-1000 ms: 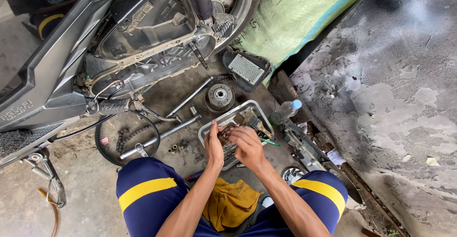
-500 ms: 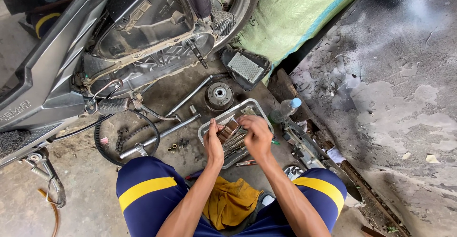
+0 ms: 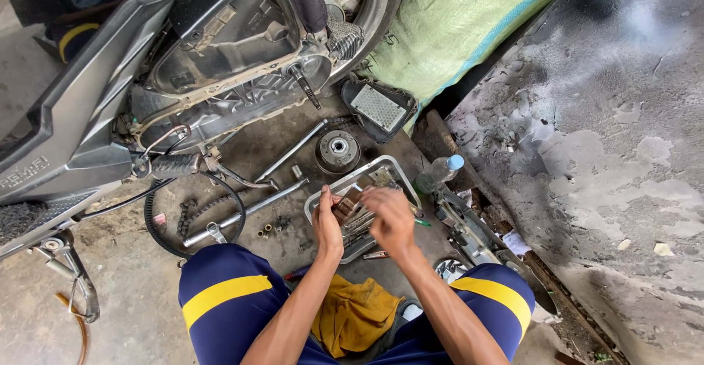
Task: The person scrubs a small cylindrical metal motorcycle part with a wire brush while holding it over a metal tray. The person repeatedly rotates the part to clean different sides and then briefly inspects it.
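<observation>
Both hands are over the dented rectangular metal tray [image 3: 396, 166] on the grimy concrete floor, just ahead of the knees. The left hand [image 3: 327, 227] curls its fingers round a small brownish metal part [image 3: 345, 209] at the tray's near edge. The right hand [image 3: 390, 217] hovers blurred above the tools; I can't tell its grip. A round grey clutch drum [image 3: 337, 149] sits just beyond the tray, a clear plastic bottle with a blue cap [image 3: 438, 173] to the right

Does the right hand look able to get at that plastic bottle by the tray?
Probably yes: the right hand is over the metal tray, and the plastic bottle stands just beyond its rim, nothing between.
</observation>
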